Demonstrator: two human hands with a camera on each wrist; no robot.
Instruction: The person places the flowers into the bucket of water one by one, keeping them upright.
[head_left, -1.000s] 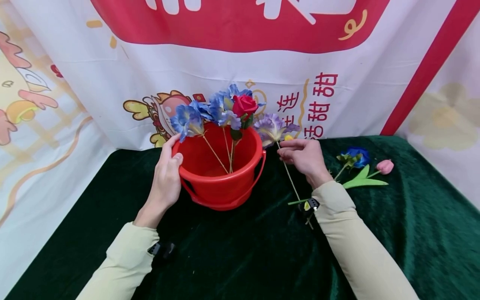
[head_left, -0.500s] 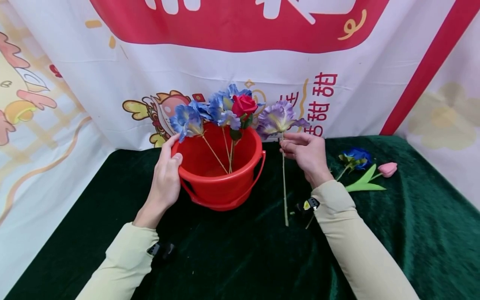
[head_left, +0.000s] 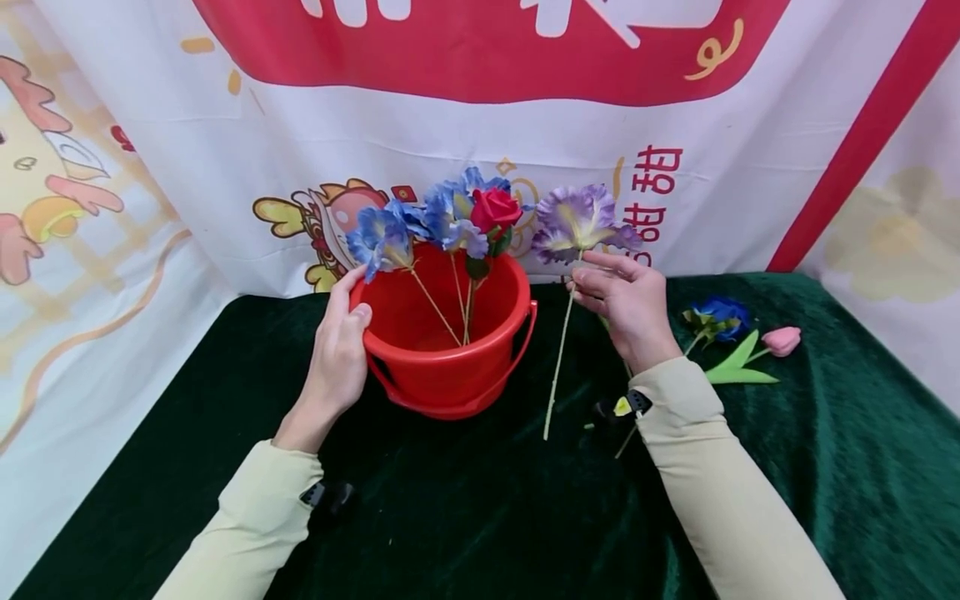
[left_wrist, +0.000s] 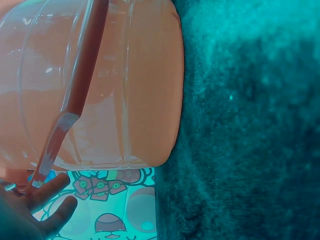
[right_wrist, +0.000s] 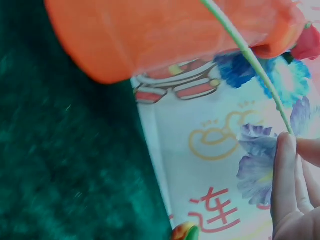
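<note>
An artificial purple flower [head_left: 577, 218] is held upright by my right hand [head_left: 630, 304], which pinches its stem just below the bloom. The stem [right_wrist: 257, 67] slants down past the red bucket's side in the right wrist view, outside the bucket. My left hand [head_left: 333, 358] rests against the left side of the red bucket [head_left: 450, 379], with thumb and index finger touching near the rim. Extended fingers [left_wrist: 57, 200] show beside the bucket in the left wrist view. Blue flowers [head_left: 382, 237] and a red rose [head_left: 495, 208] stand in the bucket, leaning toward its back rim.
Right of my right hand, a blue flower [head_left: 720, 318] and a pink tulip [head_left: 782, 341] lie on the dark green cloth [head_left: 480, 517]. A small yellow-orange bloom [right_wrist: 184, 231] shows low in the right wrist view. A printed curtain [head_left: 420, 125] hangs behind.
My right hand has lifted the purple flower and moved slightly right; its stem has swung from slanting right to slanting down-left toward the bucket. The left hand and bucket stay put.
</note>
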